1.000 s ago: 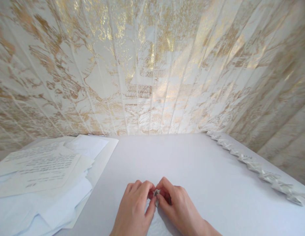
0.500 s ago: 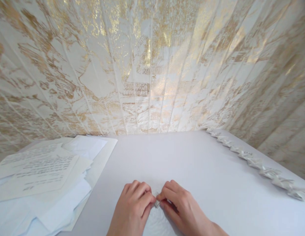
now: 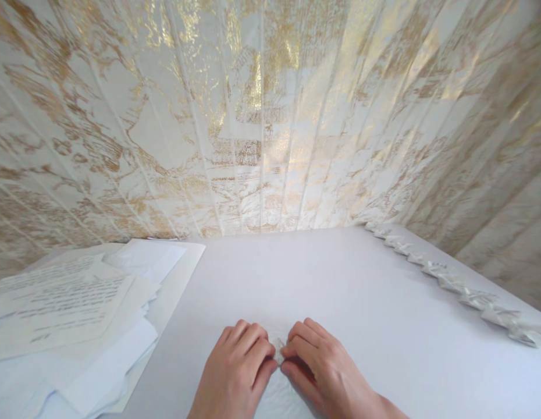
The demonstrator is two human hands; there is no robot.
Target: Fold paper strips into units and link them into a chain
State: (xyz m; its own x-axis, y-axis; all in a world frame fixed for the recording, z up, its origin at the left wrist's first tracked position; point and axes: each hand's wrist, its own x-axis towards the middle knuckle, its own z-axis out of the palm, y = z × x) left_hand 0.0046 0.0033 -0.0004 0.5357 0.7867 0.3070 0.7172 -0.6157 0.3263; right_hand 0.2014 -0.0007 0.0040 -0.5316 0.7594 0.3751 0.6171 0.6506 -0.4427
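Observation:
Between the fingertips of both hands is a small folded piece of paper [image 3: 279, 347], pale with grey marks and mostly hidden by the fingers. My left hand [image 3: 239, 368] pinches its left side, thumb and curled fingers together. From the right, my right hand [image 3: 325, 364] pinches the other side in the same way. Both hands rest low over the white tabletop [image 3: 292, 279]. A pale wrinkled patch [image 3: 277, 398] shows on the table between the wrists; I cannot tell whether it is a sheet.
At left lies a heap of loose papers [image 3: 82, 308], some with lines of writing. Several small folded paper pieces [image 3: 454, 283] form a row along the table's right edge. A white and gold patterned curtain [image 3: 262, 145] hangs behind the table and along its right side.
The fingers have shifted slightly on the folded paper, the left thumb now showing more beside it. The whole view has turned a little, so the papers sit slightly further left.

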